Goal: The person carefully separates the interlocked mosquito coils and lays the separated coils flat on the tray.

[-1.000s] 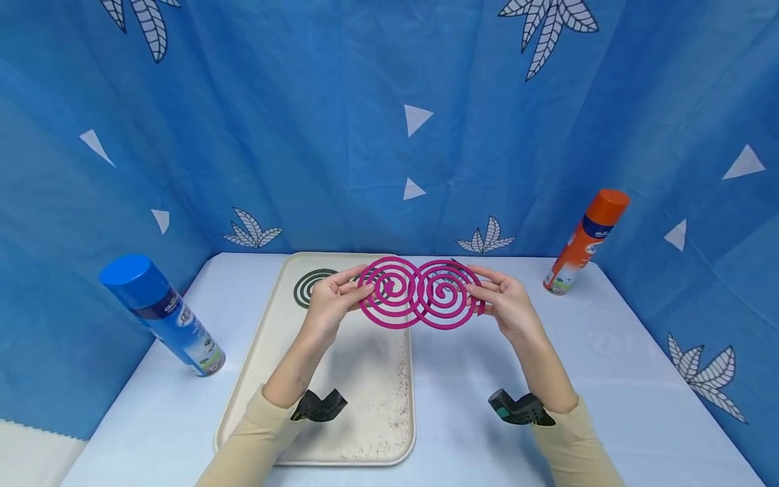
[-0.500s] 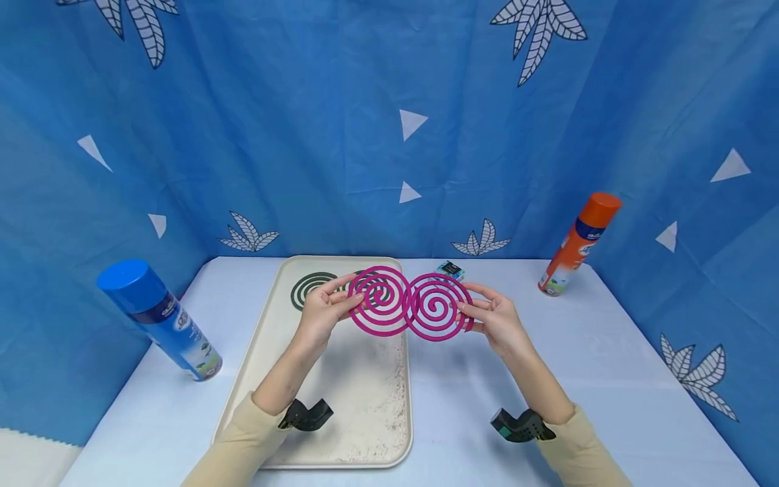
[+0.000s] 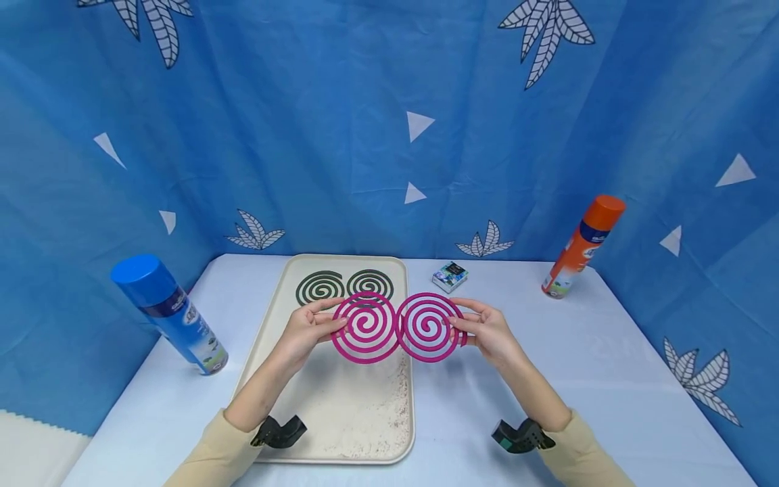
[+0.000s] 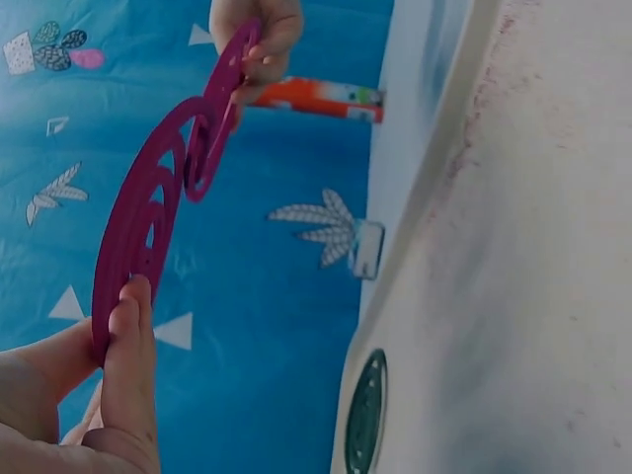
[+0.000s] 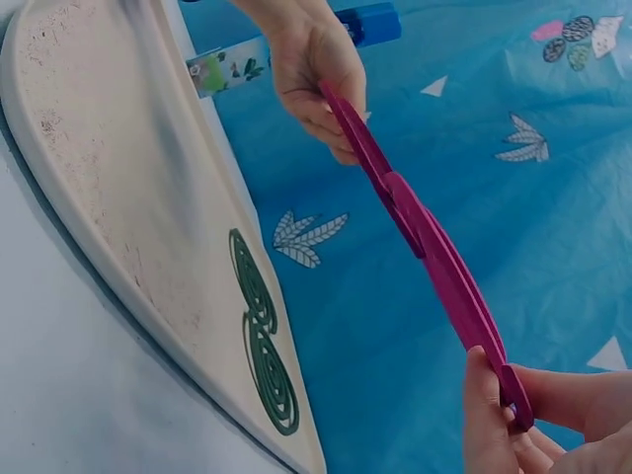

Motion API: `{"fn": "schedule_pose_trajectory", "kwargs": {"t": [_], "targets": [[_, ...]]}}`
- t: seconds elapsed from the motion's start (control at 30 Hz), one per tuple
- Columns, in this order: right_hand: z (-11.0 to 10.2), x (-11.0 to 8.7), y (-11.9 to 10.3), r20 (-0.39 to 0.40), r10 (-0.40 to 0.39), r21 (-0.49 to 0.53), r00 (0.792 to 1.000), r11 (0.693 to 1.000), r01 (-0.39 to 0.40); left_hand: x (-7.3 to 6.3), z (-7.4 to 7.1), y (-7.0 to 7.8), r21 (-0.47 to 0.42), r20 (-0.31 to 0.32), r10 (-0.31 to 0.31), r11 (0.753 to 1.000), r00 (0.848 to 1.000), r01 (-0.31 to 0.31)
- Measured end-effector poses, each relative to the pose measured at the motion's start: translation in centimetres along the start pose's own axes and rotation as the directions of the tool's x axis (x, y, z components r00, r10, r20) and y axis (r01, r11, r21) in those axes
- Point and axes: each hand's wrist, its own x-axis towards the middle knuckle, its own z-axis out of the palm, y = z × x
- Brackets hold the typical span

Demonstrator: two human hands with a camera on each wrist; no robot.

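Two magenta mosquito coils are held up side by side above the tray. My left hand (image 3: 307, 331) pinches the outer edge of the left coil (image 3: 364, 358) between thumb and fingers. The outer edge of the right coil (image 3: 429, 358) is pinched the same way by my right hand (image 3: 489, 331). Their inner edges meet and overlap slightly; whether they are linked I cannot tell. In the right wrist view the magenta coils (image 5: 449, 272) appear nearly edge-on. Two dark green mosquito coils (image 3: 320, 287) lie on the tray's far end, partly behind the left coil and hand.
Beneath my left arm lies a cream tray (image 3: 353, 433). A blue spray can (image 3: 176, 318) stands at the left, an orange spray can (image 3: 578, 253) at the back right. Behind the hands sits a small box (image 3: 450, 276). Blue curtain (image 3: 341, 135) encloses the table.
Both hands have lowered and drawn slightly apart, so the magenta coils overlap far less. The small box and the green coils show more fully now.
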Motion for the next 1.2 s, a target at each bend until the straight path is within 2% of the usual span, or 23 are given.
{"fn": "schedule_pose_trajectory", "kwargs": {"t": [0.13, 0.3, 0.4, 0.47, 0.57, 0.67, 0.77, 0.83, 0.93, 1.03, 1.2], "targets": [[0.4, 0.1, 0.5, 0.025, 0.022, -0.063, 0.999, 0.998, -0.021, -0.4, -1.3, -0.9, 0.023, 0.034, -0.022, 1.000, 0.999, 0.021], [1.4, 0.3, 1.1, 0.031, 0.037, -0.102, 0.999, 0.994, -0.033, -0.8, -3.0, -1.8, 0.066, 0.112, -0.054, 0.997, 0.992, 0.047], [1.9, 0.2, 1.2, -0.001, 0.044, -0.073, 0.999, 0.996, -0.044, -1.0, -3.9, -2.3, 0.101, 0.148, -0.063, 0.994, 0.987, 0.049], [2.0, 0.2, 1.3, -0.038, 0.052, -0.040, 0.998, 0.998, -0.053, -1.1, -4.5, -2.8, 0.111, 0.146, -0.061, 0.993, 0.987, 0.044], [1.8, 0.2, 1.4, -0.098, 0.062, 0.001, 0.993, 0.998, -0.062, -1.1, -5.5, -3.5, 0.079, 0.093, -0.048, 0.996, 0.995, 0.040], [1.5, 0.4, 1.7, -0.106, 0.077, 0.012, 0.991, 0.997, -0.076, -0.8, -7.0, -4.2, 0.022, -0.010, -0.038, 0.999, 0.999, 0.039], [1.4, 0.5, 2.1, -0.103, 0.087, 0.012, 0.991, 0.996, -0.086, -0.6, -8.4, -4.7, -0.003, -0.127, -0.053, 0.999, 0.990, 0.054], [1.4, 0.5, 2.4, -0.103, 0.086, 0.011, 0.991, 0.996, -0.086, -0.5, -9.1, -5.0, -0.003, -0.182, -0.077, 0.997, 0.980, 0.078], [1.6, 0.7, 3.0, -0.104, 0.083, 0.008, 0.991, 0.997, -0.082, -0.5, -9.7, -5.4, -0.017, -0.221, -0.118, 0.993, 0.968, 0.117], [2.0, 1.0, 3.6, -0.094, 0.072, 0.008, 0.993, 0.997, -0.071, -0.5, -9.9, -5.6, -0.001, -0.231, -0.141, 0.989, 0.963, 0.145], [3.0, 1.7, 4.5, -0.093, 0.043, 0.002, 0.995, 0.999, -0.043, -0.5, -9.7, -5.5, 0.136, -0.282, -0.125, 0.976, 0.951, 0.168]]}}
